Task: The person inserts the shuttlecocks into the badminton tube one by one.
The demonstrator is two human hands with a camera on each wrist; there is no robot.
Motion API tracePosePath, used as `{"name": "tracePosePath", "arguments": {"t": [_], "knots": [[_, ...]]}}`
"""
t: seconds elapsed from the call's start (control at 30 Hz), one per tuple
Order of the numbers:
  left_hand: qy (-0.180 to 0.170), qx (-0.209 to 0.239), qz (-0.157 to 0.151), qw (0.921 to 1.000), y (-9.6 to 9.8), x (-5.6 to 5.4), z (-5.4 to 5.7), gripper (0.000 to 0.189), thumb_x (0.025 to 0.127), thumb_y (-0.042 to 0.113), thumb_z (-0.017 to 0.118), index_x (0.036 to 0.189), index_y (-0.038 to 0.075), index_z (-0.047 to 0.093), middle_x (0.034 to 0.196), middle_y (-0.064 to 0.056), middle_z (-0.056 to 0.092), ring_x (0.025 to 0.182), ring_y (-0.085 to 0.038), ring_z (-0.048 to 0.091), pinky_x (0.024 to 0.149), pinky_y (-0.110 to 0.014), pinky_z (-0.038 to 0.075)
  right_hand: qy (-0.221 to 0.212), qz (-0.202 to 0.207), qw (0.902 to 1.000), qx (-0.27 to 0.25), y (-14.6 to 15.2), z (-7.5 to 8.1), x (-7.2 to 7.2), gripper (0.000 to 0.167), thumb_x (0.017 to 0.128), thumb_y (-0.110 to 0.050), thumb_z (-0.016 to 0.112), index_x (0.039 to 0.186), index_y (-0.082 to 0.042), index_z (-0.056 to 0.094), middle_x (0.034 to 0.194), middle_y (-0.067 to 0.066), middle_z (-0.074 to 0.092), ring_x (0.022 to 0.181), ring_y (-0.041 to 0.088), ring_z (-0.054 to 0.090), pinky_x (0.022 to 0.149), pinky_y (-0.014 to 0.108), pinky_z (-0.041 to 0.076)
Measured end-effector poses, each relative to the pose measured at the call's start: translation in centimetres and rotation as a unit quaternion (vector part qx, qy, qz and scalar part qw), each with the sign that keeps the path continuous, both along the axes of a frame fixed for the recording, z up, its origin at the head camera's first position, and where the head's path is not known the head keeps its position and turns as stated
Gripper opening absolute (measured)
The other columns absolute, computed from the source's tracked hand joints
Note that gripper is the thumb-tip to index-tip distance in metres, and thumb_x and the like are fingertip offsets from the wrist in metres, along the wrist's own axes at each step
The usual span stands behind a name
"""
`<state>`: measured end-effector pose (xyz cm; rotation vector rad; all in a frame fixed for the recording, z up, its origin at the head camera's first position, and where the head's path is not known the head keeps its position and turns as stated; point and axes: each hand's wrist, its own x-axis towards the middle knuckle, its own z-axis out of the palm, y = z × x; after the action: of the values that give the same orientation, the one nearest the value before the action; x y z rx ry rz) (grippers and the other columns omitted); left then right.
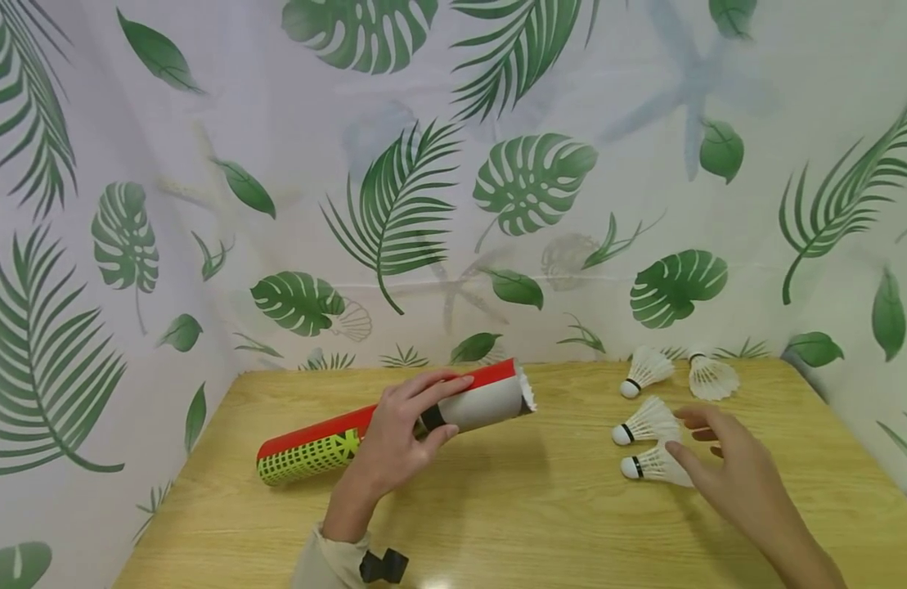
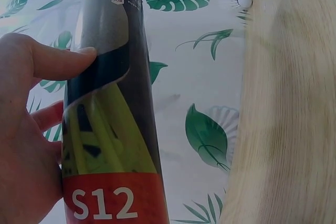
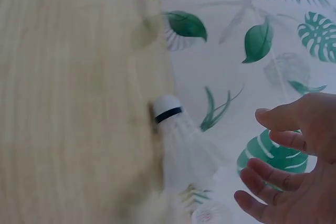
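Shuttlecocks (image 1: 653, 419), four, lie on the right of the tabletop (image 1: 512, 515); they look light, their feathers (image 1: 716, 380) fragile, so I'd pinch the firmer-looking corks (image 1: 630, 388). The empty right hand (image 1: 736, 470), fingers (image 3: 275, 174) loosely parted, is by the near pair; the left hand (image 1: 397, 433) grips the tube (image 1: 482, 404).

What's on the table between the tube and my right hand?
The head view shows two shuttlecocks there, nearer the right hand, with bare table between them and the tube.

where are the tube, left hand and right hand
Tube (image 2: 113, 124), left wrist view: its yellow-green middle section.
Left hand (image 1: 397, 433), head view: back of the hand.
Right hand (image 1: 738, 468), head view: its thumb side.
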<state>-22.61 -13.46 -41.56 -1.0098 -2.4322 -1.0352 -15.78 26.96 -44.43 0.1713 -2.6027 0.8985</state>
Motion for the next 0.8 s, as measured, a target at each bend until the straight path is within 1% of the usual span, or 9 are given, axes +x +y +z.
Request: {"name": "tracePosePath", "arguments": {"t": [0.03, 0.1, 0.3, 0.4, 0.5, 0.6, 0.67, 0.73, 0.8], "knots": [[-0.002, 0.001, 0.000, 1.0000, 0.0, 0.0, 0.0, 0.064, 0.089, 0.013, 0.080, 0.146, 0.033, 0.059, 0.147, 0.002, 0.055, 0.132, -0.016, 0.053, 0.102, -0.057, 0.038, -0.016, -0.001, 0.9999, 0.000, 0.3, -0.4, 0.2, 0.041, 0.092, -0.012, 0.077, 0.127, 0.000, 0.061, 0.116, 0.023, 0.066, 0.100, 0.039, 0.064, 0.078, 0.048, 0.054], [-0.005, 0.002, 0.000, 1.0000, -0.1, 0.0, 0.0, 0.063, 0.089, 0.013, 0.080, 0.146, 0.033, 0.059, 0.147, 0.002, 0.055, 0.132, -0.015, 0.052, 0.102, -0.056, 0.038, -0.047, -0.001, 0.9989, 0.001, 0.7, -1.3, 0.4, 0.044, 0.094, -0.017, 0.076, 0.130, 0.000, 0.059, 0.114, 0.023, 0.065, 0.098, 0.040, 0.065, 0.077, 0.052, 0.055], [-0.003, 0.006, 0.000, 1.0000, -0.1, 0.0, -0.1, 0.062, 0.089, 0.013, 0.079, 0.145, 0.032, 0.060, 0.147, 0.002, 0.055, 0.133, -0.017, 0.052, 0.101, -0.055, 0.039, -0.115, 0.008, 0.9924, -0.042, 1.1, -3.0, 0.4, 0.045, 0.099, -0.023, 0.070, 0.137, -0.006, 0.053, 0.111, 0.027, 0.069, 0.097, 0.041, 0.070, 0.078, 0.051, 0.057], [-0.001, 0.005, 0.002, 1.0000, -0.1, 0.0, 0.0, 0.062, 0.089, 0.013, 0.079, 0.145, 0.031, 0.060, 0.147, 0.001, 0.055, 0.133, -0.017, 0.052, 0.099, -0.053, 0.039, -0.127, 0.008, 0.9905, -0.054, 1.1, -3.6, 0.1, 0.041, 0.101, -0.023, 0.067, 0.137, -0.007, 0.053, 0.115, 0.031, 0.068, 0.102, 0.045, 0.069, 0.080, 0.052, 0.057], [0.000, 0.005, 0.002, 1.0000, -0.1, 0.0, 0.0, 0.061, 0.089, 0.014, 0.080, 0.144, 0.031, 0.061, 0.147, 0.001, 0.055, 0.133, -0.017, 0.052, 0.098, -0.053, 0.040, -0.115, 0.004, 0.9915, -0.061, 1.0, -4.1, 0.0, 0.035, 0.101, -0.019, 0.067, 0.133, -0.007, 0.058, 0.122, 0.032, 0.066, 0.109, 0.048, 0.066, 0.082, 0.051, 0.056], [0.000, 0.007, 0.001, 1.0000, -0.2, 0.0, 0.1, 0.060, 0.089, 0.014, 0.079, 0.144, 0.030, 0.061, 0.147, 0.001, 0.055, 0.133, -0.017, 0.052, 0.097, -0.053, 0.040, -0.099, 0.000, 0.9928, -0.067, 0.8, -4.4, 0.0, 0.026, 0.100, -0.015, 0.068, 0.124, -0.007, 0.065, 0.104, 0.023, 0.072, 0.091, 0.030, 0.071, 0.073, 0.039, 0.057], [0.000, 0.008, 0.002, 1.0000, -0.2, 0.0, 0.1, 0.061, 0.089, 0.014, 0.079, 0.144, 0.031, 0.061, 0.147, 0.002, 0.055, 0.133, -0.017, 0.052, 0.097, -0.053, 0.040, -0.087, -0.002, 0.9939, -0.069, 0.7, -4.5, 0.0, 0.019, 0.098, -0.012, 0.070, 0.116, -0.008, 0.070, 0.095, 0.014, 0.073, 0.078, 0.013, 0.066, 0.066, 0.029, 0.054], [-0.001, 0.008, 0.003, 1.0000, -0.2, 0.0, 0.1, 0.061, 0.089, 0.014, 0.079, 0.144, 0.032, 0.060, 0.147, 0.003, 0.055, 0.133, -0.017, 0.052, 0.097, -0.052, 0.040, -0.078, -0.007, 0.9947, -0.067, 0.6, -4.3, 0.1, 0.013, 0.096, -0.010, 0.072, 0.109, -0.009, 0.073, 0.086, 0.006, 0.073, 0.067, 0.000, 0.055, 0.060, 0.023, 0.049], [-0.001, 0.008, 0.004, 1.0000, -0.3, 0.0, 0.1, 0.062, 0.089, 0.014, 0.079, 0.145, 0.033, 0.060, 0.147, 0.004, 0.055, 0.133, -0.016, 0.052, 0.097, -0.052, 0.040, -0.070, -0.010, 0.9956, -0.062, 0.5, -3.9, 0.3, 0.009, 0.095, -0.008, 0.073, 0.104, -0.010, 0.075, 0.093, 0.006, 0.076, 0.071, -0.005, 0.056, 0.062, 0.021, 0.049]]}}
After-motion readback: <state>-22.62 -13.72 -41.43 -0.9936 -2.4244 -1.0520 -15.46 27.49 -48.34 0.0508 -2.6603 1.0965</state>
